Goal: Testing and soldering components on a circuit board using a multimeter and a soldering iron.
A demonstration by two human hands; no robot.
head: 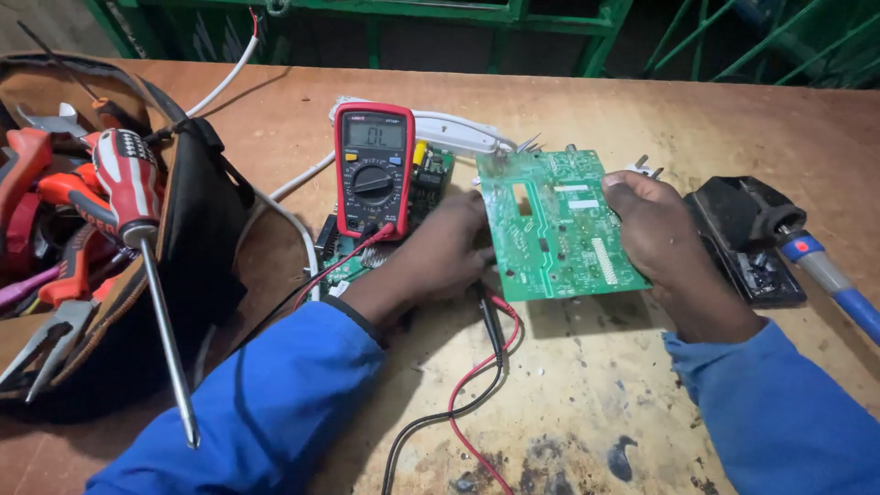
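Fingers of my left hand (440,252) and right hand (655,220) were closed on the green circuit board (555,225), one on each side edge, holding it tilted above the table (587,385), middle of scene. The red meter (373,170) stood just left of the board, its probe leads (486,357) lying near. A soldering iron (825,270) rested at right, a tool bag (197,220) at left. To hold well: grip edges only, keep the board level and steady.
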